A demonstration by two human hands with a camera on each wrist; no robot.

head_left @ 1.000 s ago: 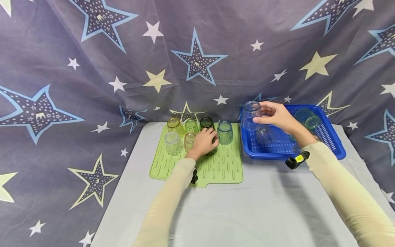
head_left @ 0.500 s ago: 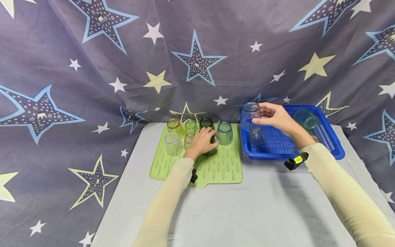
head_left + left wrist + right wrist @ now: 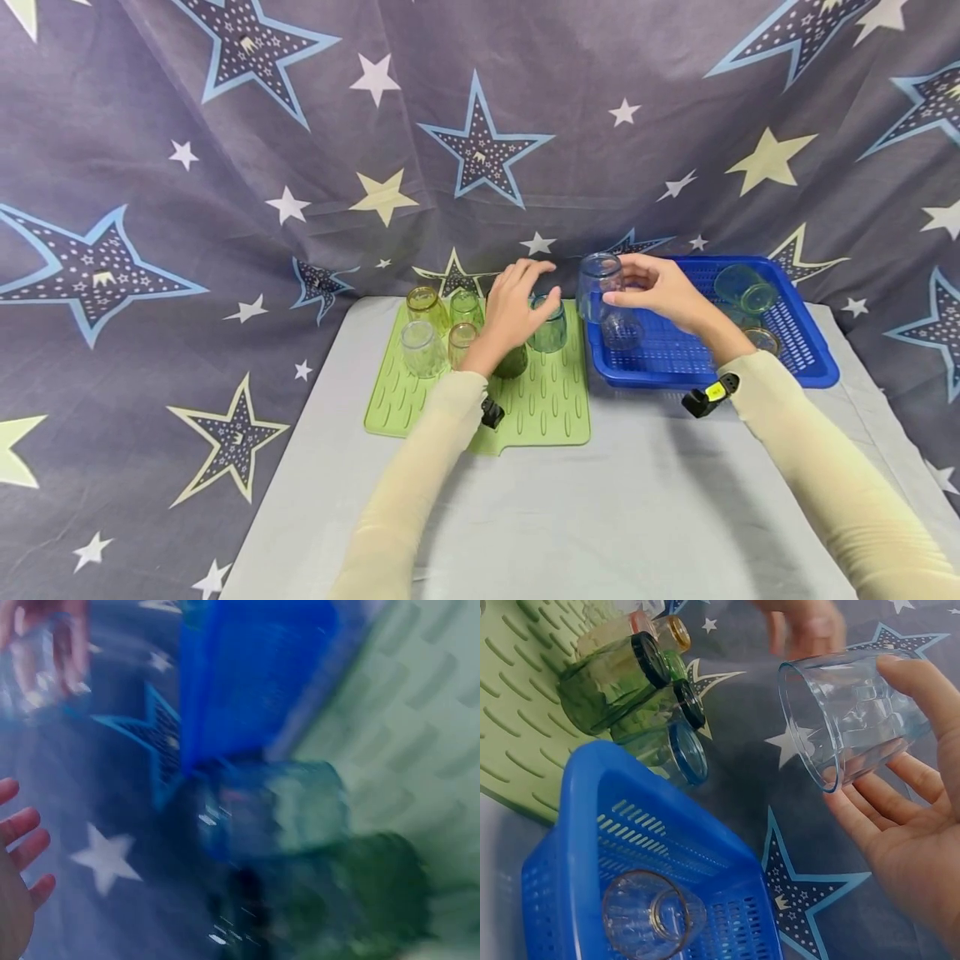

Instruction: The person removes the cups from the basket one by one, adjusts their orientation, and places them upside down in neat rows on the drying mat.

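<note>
My right hand holds a clear, faintly blue drinking glass over the left back edge of the blue basket. Thumb and fingers lie on opposite sides of this glass in the right wrist view. My left hand is raised above the dark green glasses, fingers spread and holding nothing. It partly hides those glasses in the head view. Just right of it, a blue-tinted glass stands on the green mat. The left wrist view is blurred.
A yellow glass, a light green glass, a clear glass and a pinkish glass stand on the mat's left. Inside the basket are a clear glass, a green glass and a brown-rimmed glass.
My left hand has let go of the front dark green glass and risen up and right, fingers opening. My right hand has shifted slightly left with the clear glass.
</note>
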